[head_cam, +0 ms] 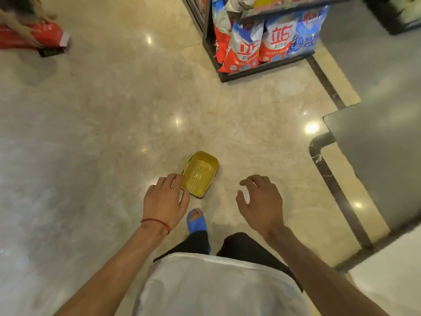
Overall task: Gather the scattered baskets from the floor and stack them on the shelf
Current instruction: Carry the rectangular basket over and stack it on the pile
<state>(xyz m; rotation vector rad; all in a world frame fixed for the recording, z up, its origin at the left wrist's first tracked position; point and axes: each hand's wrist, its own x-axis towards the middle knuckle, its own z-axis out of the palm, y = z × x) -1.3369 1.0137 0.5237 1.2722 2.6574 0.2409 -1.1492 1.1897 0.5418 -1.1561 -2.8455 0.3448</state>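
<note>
Red packaging (34, 35) was seen far up and to the left of the left hand, lying on the floor (102, 124) at the top left corner, with another person's hand (46, 18) resting on it and a small dark item (51, 52) just beneath it. Polished beige marble stretched between that corner and the left hand (165, 200), dotted with reflected lights. The left hand was held out palm down, fingers loosely spread and clamped on nothing; a red string bracelet (156, 223) was worn on its wrist. Its fingertips were seen overlapping the near left corner of a yellow basket (200, 174), though whether contact was made could not be told. The basket stood upright on the floor, just ahead of and slightly right of the left hand, its slotted bottom visible and a dark handle folded down along its rim. Below the basket, between the two hands, a foot in a blue sandal (196, 222) was planted on the floor. The right hand (262, 201) was held to the right of the basket, clear of it, fingers curled and apart, gripping nothing. Well above the right hand, a dark shelf (262, 70) was stocked with red, white and blue bags (248, 49). To the right of the right hand, a dark floor border (337, 190) ran beside a grey surface (382, 144).
</note>
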